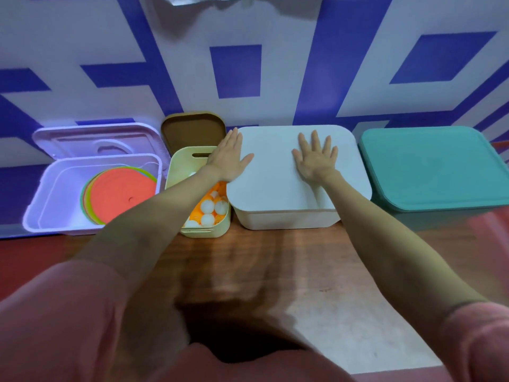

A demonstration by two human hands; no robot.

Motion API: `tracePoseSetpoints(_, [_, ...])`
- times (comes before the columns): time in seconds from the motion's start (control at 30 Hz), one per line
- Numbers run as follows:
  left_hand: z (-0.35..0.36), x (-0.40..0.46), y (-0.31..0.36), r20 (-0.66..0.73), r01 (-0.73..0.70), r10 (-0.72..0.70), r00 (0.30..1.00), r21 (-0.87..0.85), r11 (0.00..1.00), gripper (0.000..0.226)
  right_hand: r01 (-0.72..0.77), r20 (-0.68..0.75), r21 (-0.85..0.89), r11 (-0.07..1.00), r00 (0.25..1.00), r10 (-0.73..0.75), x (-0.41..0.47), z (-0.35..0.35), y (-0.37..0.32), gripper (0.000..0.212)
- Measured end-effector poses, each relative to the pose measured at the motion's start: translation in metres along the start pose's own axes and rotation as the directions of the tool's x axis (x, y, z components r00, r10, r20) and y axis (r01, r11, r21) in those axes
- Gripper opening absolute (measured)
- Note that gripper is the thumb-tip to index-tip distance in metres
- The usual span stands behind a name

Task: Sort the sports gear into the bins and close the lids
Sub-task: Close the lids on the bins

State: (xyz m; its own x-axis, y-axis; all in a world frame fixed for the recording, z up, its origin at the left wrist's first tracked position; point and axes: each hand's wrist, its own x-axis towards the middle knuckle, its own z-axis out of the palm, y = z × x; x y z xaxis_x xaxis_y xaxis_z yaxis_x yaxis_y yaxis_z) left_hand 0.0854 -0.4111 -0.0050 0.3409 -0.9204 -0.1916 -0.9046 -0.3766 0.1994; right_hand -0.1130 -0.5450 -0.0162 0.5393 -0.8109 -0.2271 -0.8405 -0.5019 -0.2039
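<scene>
Along the far edge of the desk [248, 271] four bins stand in a row against the wall. On the white bin [286, 219], second from the right, the white lid [272, 175] is on, and both hands lie flat on it with straight fingers, grasping nothing: the left hand [230, 158] at its left edge, the right hand [316, 158] near its middle. Just left, the small yellow bin [205, 230] is open, with white and orange balls [210, 208] inside and its brown lid [192, 130] behind it. At far left the lilac bin [41, 213] is open and holds coloured flat discs [121, 191]. At far right the teal bin [435, 166] has its lid on.
</scene>
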Motion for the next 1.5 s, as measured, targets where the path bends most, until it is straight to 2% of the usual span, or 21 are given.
tracePoseSetpoints(0.13, [-0.004, -0.007, 0.005, 0.014, 0.057, -0.057, 0.998, 0.031, 0.998, 0.068, 0.014, -0.006, -0.009, 1.0, 1.0, -0.014, -0.005, -0.004, -0.002, 0.058])
tracePoseSetpoints(0.23, [-0.008, -0.023, 0.004, -0.052, 0.069, -0.071, 0.996, -0.035, 0.997, 0.06, 0.024, -0.013, 0.053, 0.998, 1.0, -0.023, -0.005, -0.014, -0.01, 0.058])
tracePoseSetpoints(0.4, [-0.016, -0.058, -0.036, -0.249, 0.057, -0.073, 0.966, -0.07, 0.996, 0.048, 0.258, -0.201, 0.117, 0.959, 0.952, -0.231, -0.016, -0.017, -0.047, 0.05])
tracePoseSetpoints(0.5, [-0.027, -0.075, -0.064, -0.31, 0.123, -0.153, 0.938, -0.116, 0.986, 0.044, 0.358, -0.204, 0.171, 0.918, 0.924, -0.323, -0.02, -0.021, -0.082, 0.052])
tracePoseSetpoints(0.57, [-0.036, -0.083, -0.079, -0.332, 0.155, -0.188, 0.925, -0.123, 0.98, 0.042, 0.421, -0.19, 0.146, 0.895, 0.9, -0.392, -0.018, -0.023, -0.104, 0.053])
tracePoseSetpoints(0.73, [-0.056, -0.087, -0.115, -0.37, 0.126, -0.17, 0.913, -0.139, 0.982, 0.041, 0.514, -0.202, 0.119, 0.849, 0.85, -0.486, -0.006, -0.022, -0.15, 0.049])
tracePoseSetpoints(0.93, [-0.075, -0.074, -0.147, -0.434, 0.003, -0.069, 0.898, -0.151, 0.989, 0.035, 0.508, -0.265, 0.022, 0.861, 0.833, -0.485, 0.014, -0.025, -0.196, 0.046])
tracePoseSetpoints(1.1, [-0.079, -0.05, -0.166, -0.345, -0.053, -0.011, 0.938, -0.175, 0.983, 0.037, 0.395, -0.336, 0.029, 0.918, 0.869, -0.364, 0.031, -0.019, -0.219, 0.035])
tracePoseSetpoints(1.27, [-0.072, -0.029, -0.181, -0.328, -0.049, -0.002, 0.945, -0.149, 0.988, 0.04, 0.329, -0.408, -0.03, 0.944, 0.858, -0.312, 0.04, -0.008, -0.229, 0.022])
tracePoseSetpoints(1.4, [-0.062, -0.016, -0.191, -0.304, -0.078, 0.04, 0.952, -0.113, 0.991, 0.026, 0.277, -0.424, -0.175, 0.945, 0.845, -0.326, 0.045, -0.007, -0.233, 0.021])
tracePoseSetpoints(1.5, [-0.061, -0.013, -0.194, -0.367, -0.113, 0.032, 0.93, -0.201, 0.973, 0.02, 0.257, -0.441, -0.189, 0.948, 0.84, -0.316, 0.041, -0.013, -0.235, 0.02])
